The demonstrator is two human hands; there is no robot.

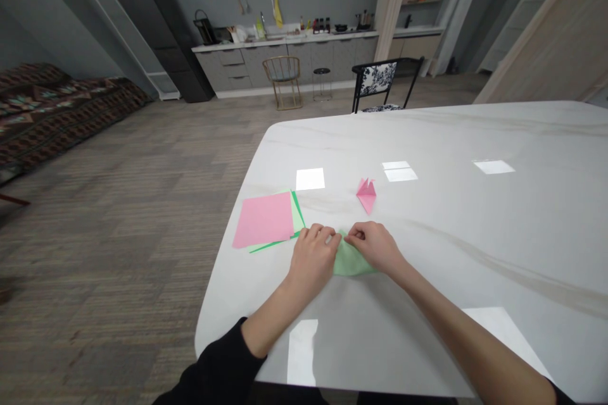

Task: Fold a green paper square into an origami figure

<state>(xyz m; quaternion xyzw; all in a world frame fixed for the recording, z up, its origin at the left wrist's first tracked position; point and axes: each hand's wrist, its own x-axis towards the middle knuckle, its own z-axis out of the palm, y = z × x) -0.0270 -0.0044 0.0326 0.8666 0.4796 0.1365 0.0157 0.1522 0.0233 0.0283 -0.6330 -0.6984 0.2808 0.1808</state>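
A light green sheet of paper (350, 261), partly folded, lies on the white table below both hands. My left hand (316, 253) rests on its left side, fingers bent and pressed at the upper left edge. My right hand (375, 243) pinches the paper's top edge between thumb and forefinger, close to the left fingertips. The hands hide much of the paper, so its exact folds cannot be made out. Just beyond them stands a folded pink paper crane (366, 195). Left of my left hand lies a stack of square paper, with a pink sheet (265, 220) over green ones (298, 212).
The white table (451, 215) has a rounded left corner and bright light reflections. Behind its far edge stands a black chair with a patterned back (379, 79). Farther off are a gold wire chair (282, 73), a stool (322, 71), a kitchen counter (266, 43) and a dark fridge (166, 31).
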